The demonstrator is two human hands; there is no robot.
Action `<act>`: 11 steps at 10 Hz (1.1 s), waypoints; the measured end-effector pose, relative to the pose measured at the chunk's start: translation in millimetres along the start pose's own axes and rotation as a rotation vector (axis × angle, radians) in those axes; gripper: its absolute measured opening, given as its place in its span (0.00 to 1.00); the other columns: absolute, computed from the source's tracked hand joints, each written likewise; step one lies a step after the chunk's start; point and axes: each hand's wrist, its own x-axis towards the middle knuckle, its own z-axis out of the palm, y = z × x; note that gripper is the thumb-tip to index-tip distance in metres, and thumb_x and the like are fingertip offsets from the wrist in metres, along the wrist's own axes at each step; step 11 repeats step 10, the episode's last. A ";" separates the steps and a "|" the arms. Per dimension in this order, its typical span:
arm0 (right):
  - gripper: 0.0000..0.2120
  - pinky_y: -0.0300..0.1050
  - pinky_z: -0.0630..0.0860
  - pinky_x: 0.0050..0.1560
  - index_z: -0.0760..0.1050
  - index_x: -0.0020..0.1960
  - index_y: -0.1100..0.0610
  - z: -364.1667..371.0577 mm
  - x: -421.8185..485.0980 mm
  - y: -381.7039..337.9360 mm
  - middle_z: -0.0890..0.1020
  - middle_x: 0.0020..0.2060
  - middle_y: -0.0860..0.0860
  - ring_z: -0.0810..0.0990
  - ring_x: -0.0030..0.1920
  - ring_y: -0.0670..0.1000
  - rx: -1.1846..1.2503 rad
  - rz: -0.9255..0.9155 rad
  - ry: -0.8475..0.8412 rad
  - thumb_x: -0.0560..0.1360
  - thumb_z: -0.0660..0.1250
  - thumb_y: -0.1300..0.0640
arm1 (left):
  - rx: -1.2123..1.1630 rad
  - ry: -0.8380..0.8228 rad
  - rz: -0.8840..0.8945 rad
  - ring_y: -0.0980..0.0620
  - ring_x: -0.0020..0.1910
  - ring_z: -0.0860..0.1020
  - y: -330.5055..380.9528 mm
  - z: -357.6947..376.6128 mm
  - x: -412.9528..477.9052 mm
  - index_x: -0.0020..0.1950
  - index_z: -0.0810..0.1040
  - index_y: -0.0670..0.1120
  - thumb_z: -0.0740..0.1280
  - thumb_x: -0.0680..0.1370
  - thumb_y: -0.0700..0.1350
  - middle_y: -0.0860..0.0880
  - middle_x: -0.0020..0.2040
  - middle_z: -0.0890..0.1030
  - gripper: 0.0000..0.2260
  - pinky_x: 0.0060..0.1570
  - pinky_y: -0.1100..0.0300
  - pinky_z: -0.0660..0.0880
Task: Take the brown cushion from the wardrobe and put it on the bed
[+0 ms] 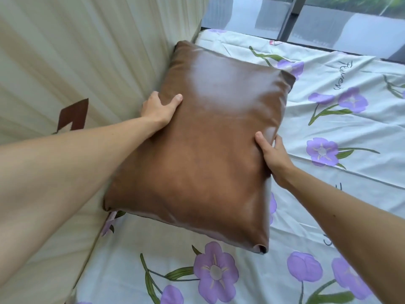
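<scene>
The brown cushion (203, 145) is large, glossy and leather-like. It is over the bed (328, 128), next to the padded headboard, tilted with its far end against the headboard side. My left hand (160, 110) grips its left edge, thumb on top. My right hand (274, 156) grips its right edge, thumb on the top face and fingers underneath. The bed has a pale sheet printed with purple flowers and green stems. The wardrobe is not in view.
A cream ribbed headboard (76, 62) with a brown diamond patch runs along the left. A window (328, 23) with dark frames lies beyond the far edge of the bed. Flat sheet stretches to the right and front of the cushion.
</scene>
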 end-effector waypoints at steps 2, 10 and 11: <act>0.39 0.47 0.64 0.76 0.52 0.83 0.48 7.2 0.0 -10.0 0.70 0.77 0.49 0.70 0.75 0.51 -0.219 -0.015 -0.018 0.79 0.66 0.39 | 0.248 0.063 0.197 0.40 0.82 0.57 -2.6 20.6 -34.8 0.84 0.56 0.53 0.64 0.78 0.65 0.42 0.84 0.57 0.38 0.79 0.41 0.57; 0.51 0.48 0.61 0.77 0.51 0.84 0.52 12.8 -43.1 -68.8 0.62 0.82 0.53 0.62 0.80 0.53 -0.502 -0.146 -0.027 0.72 0.72 0.34 | 0.018 -0.056 0.312 0.46 0.79 0.64 23.2 8.4 -102.3 0.83 0.62 0.49 0.69 0.78 0.62 0.42 0.80 0.66 0.36 0.76 0.57 0.58; 0.51 0.48 0.61 0.77 0.51 0.84 0.52 12.8 -43.1 -68.8 0.62 0.82 0.53 0.62 0.80 0.53 -0.502 -0.146 -0.027 0.72 0.72 0.34 | 0.018 -0.056 0.312 0.46 0.79 0.64 23.2 8.4 -102.3 0.83 0.62 0.49 0.69 0.78 0.62 0.42 0.80 0.66 0.36 0.76 0.57 0.58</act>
